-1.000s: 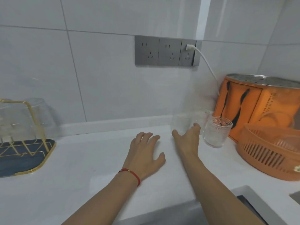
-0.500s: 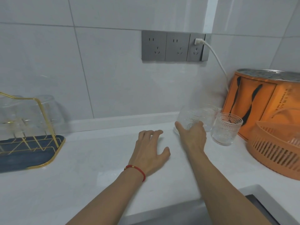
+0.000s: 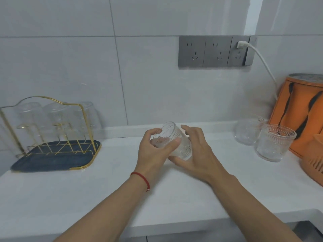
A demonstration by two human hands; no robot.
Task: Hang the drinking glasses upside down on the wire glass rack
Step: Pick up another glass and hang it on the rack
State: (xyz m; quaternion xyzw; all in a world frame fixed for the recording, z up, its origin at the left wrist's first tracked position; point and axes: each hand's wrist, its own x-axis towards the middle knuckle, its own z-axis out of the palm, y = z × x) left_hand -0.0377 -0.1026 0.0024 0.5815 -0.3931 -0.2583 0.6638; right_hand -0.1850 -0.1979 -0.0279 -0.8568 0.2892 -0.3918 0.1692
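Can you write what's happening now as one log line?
left hand + right hand: holding tilted glass | rack: holds glasses

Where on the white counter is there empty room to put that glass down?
Bare counter lies between the wire rack and both hands, and along the near edge. The right side is crowded: two glasses, orange bag and orange basket.

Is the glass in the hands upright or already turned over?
Tipped, neither: the glass lies tilted between left hand and right hand, its mouth facing up-left.
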